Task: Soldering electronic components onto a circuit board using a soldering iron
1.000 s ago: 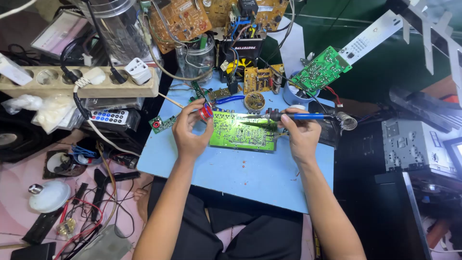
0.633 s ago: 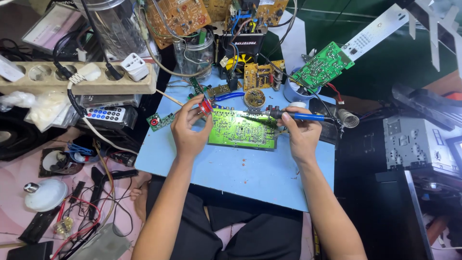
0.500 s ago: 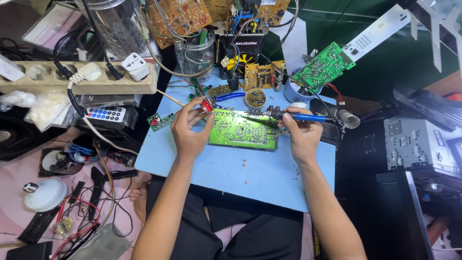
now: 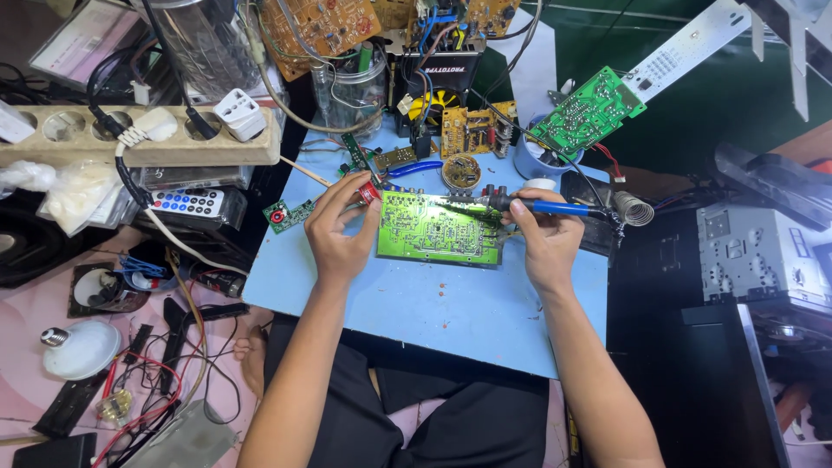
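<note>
My right hand [image 4: 544,241] is closed around the blue handle of a soldering iron [image 4: 529,206], index finger laid along it; the iron lies nearly level and its tip points toward nine o'clock, over the upper edge of the green circuit board [image 4: 438,229]. My left hand [image 4: 340,230] has thumb and fingertips pressed together on a small red part [image 4: 370,192] at the board's upper left corner, its palm resting just beside the board's left edge. The board lies flat, solder side up, on the blue work mat [image 4: 433,308], between my two hands. At nine o'clock from my left hand lies a small green board with a red round piece [image 4: 282,214]. At twelve o'clock from the main board sit a round coil part [image 4: 461,171] and a yellow board [image 4: 475,128]. At two o'clock a second green board [image 4: 588,109] stands tilted. Far at ten o'clock lies a beige power strip [image 4: 139,139].
</note>
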